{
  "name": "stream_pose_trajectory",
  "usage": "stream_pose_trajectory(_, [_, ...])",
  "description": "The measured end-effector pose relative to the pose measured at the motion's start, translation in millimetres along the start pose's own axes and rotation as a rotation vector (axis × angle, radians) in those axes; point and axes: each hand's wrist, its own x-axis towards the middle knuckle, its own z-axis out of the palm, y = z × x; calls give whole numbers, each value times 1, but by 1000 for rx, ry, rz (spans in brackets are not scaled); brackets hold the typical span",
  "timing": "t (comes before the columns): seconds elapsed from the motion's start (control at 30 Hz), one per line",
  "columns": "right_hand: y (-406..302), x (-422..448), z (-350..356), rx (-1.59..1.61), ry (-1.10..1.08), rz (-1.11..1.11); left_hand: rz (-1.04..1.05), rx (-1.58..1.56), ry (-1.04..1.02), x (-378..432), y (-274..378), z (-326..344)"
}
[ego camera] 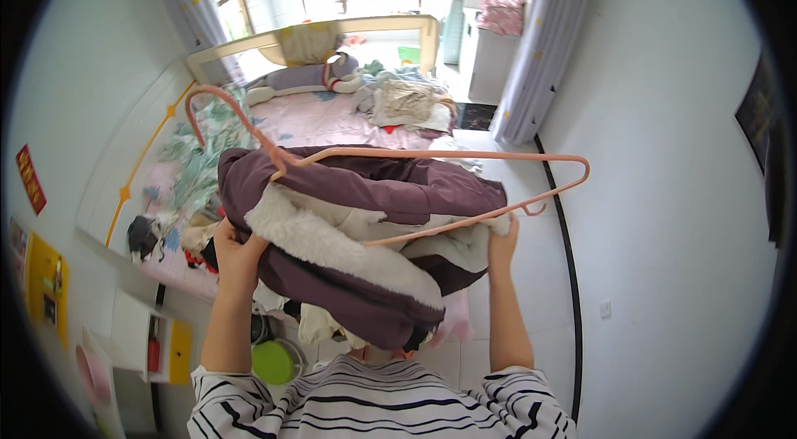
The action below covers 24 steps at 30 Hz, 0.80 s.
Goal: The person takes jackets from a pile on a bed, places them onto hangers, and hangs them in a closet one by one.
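Held up in front of my chest is a purple garment (348,289) with a cream fleece lining, bunched and folded. My left hand (236,252) grips its left side, thumb lying against the fleece. On the right, my right hand (503,243) holds the pale-lined edge; its fingers are mostly hidden behind the cloth. A salmon-pink clothes hanger (436,153) sits partly within the garment. Its hook points up and left, while its right end sticks out past the cloth. One stretch of its lower bar disappears under the fleece.
Beyond the garment stands a bed (305,115) with pink bedding, a long plush toy (292,81) and piled clothes (405,99). A green-topped stool (273,364) is at lower left, near a white-and-yellow cabinet (168,348). A wall (654,190) rises to the right.
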Motion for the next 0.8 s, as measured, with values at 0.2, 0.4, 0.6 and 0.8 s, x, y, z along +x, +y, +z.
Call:
stream_pose_trajectory(0.2, [-150, 32, -31, 222, -622, -229, -44, 62, 166, -81, 30, -86])
stream_pose_trajectory(0.4, [-326, -43, -67, 797, -1099, 155, 37, 175, 296, -186, 68, -171])
stream_pose_trajectory(0.6, [-391, -163, -33, 495, -1033, -126, 148, 204, 567, -353, 117, -278])
stream_pose_trajectory(0.8, [-484, -343, 68, 348, -1598, 31, 396, -226, 801, -602, 131, -397])
